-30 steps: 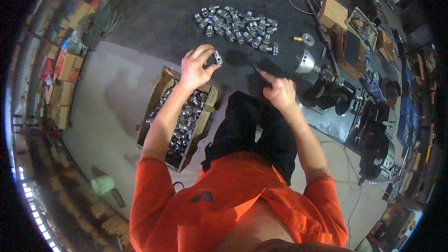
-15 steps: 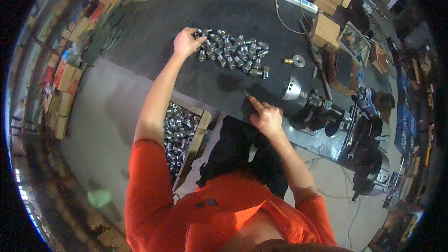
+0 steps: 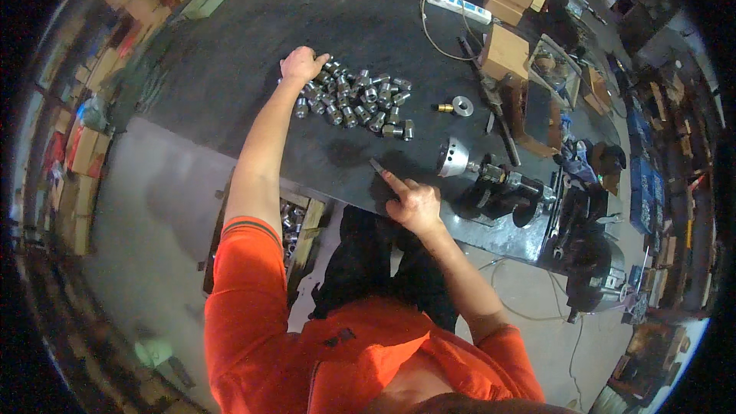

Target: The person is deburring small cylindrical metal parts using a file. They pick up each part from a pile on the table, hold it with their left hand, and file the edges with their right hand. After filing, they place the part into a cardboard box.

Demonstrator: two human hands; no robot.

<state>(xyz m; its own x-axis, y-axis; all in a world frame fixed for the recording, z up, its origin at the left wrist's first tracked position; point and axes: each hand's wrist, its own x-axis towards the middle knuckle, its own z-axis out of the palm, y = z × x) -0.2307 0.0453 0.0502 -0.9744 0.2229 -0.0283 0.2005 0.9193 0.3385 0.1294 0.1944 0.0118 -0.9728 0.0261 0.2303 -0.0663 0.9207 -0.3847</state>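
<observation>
Head view showed the left hand (image 3: 301, 65) curled, fingers together, on the left end of the metal fittings pile (image 3: 356, 101), whose length ran rightward, away from the nearer-body right hand (image 3: 414, 201), its forefinger extended.

A dark workbench (image 3: 253, 46) carries a cluster of metal fittings (image 3: 356, 100) and cardboard boxes (image 3: 506, 50).

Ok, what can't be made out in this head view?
- Left hand: fist at the pile of metal fittings; whether it grips one is hidden by its own fingers.
- Right hand: thin dark object under the fingertip is too small to identify.
- Crate of parts: mostly hidden by the arm.
</observation>
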